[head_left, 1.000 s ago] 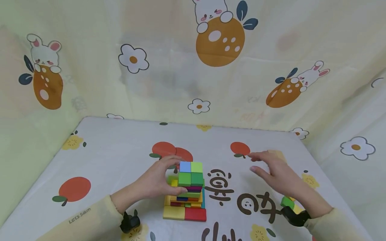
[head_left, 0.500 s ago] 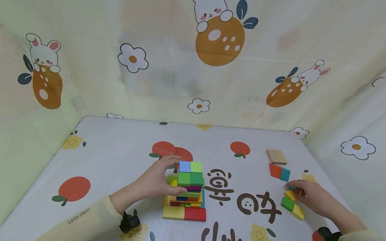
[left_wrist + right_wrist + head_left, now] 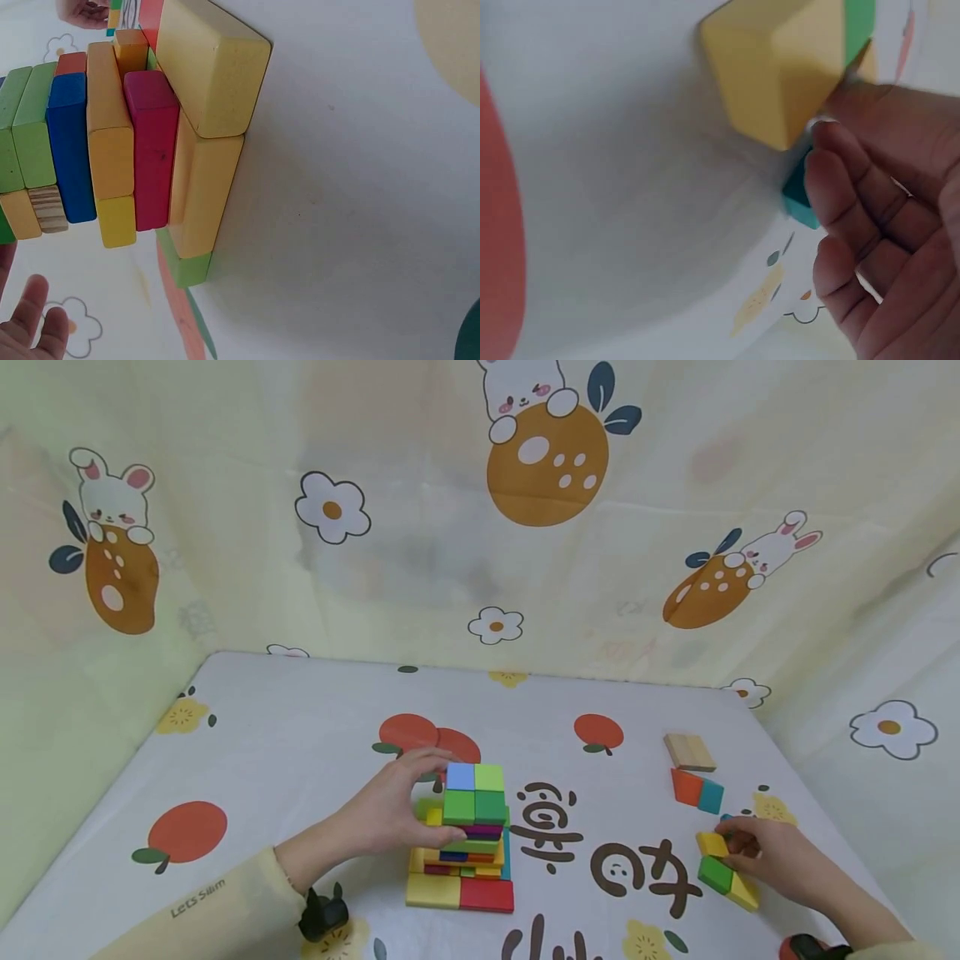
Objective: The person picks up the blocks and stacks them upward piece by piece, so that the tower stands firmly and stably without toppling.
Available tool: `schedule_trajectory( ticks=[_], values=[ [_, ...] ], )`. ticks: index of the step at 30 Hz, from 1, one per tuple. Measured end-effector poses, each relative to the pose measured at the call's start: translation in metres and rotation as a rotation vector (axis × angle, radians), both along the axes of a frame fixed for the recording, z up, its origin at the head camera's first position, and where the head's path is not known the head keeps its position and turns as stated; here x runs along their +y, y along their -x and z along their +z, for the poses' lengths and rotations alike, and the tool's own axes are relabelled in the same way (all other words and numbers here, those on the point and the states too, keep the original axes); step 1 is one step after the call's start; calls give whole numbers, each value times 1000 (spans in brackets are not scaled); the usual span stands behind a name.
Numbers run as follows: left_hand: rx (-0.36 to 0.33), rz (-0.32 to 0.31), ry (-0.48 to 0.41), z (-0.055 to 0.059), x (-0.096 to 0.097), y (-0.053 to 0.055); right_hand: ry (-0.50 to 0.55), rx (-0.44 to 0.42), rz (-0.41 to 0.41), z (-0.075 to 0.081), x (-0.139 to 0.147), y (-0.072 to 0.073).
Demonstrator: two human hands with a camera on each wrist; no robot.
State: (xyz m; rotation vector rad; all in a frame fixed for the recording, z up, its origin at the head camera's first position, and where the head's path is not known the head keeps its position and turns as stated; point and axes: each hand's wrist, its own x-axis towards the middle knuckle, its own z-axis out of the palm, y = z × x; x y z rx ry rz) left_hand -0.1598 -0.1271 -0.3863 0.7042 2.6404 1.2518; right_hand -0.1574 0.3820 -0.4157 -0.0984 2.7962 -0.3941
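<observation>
A tower of coloured wooden blocks [image 3: 474, 806] stands in the middle of the table. My left hand [image 3: 397, 806] holds its upper left side, thumb in front and fingers behind. The left wrist view shows the layered blocks [image 3: 127, 142] from the side, with some fingertips [image 3: 34, 300] apart from them. At the right, my right hand [image 3: 776, 856] pinches a small yellow block [image 3: 711, 844] between thumb and index finger; the fingers hide its far end. Close by lie a green block [image 3: 716, 874] and another yellow block [image 3: 744, 893]. A teal block [image 3: 801, 195] is partly hidden behind the fingers.
Beyond the right hand lie a red-orange block [image 3: 686, 786], a blue block [image 3: 711, 795] and plain wood blocks [image 3: 690, 752]. A white printed cloth [image 3: 285, 760] covers the table. A patterned curtain [image 3: 420, 568] hangs behind and at the sides.
My right hand has moved from the back right down to the blocks nearer the right edge, and the small yellow block has shifted slightly left. The left hand stays at the tower.
</observation>
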Motion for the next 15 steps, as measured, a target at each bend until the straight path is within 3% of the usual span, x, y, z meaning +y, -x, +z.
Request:
schedule_trajectory(
  ticks=[4, 8, 15],
  values=[
    [-8, 4, 2, 1, 0, 0, -6, 22, 5, 4, -3, 0],
    [-10, 5, 2, 0, 1, -1, -8, 130, 63, 19, -21, 2],
    [-7, 2, -2, -1, 0, 0, 88, 394, 238, 65, -103, 8]
  ],
)
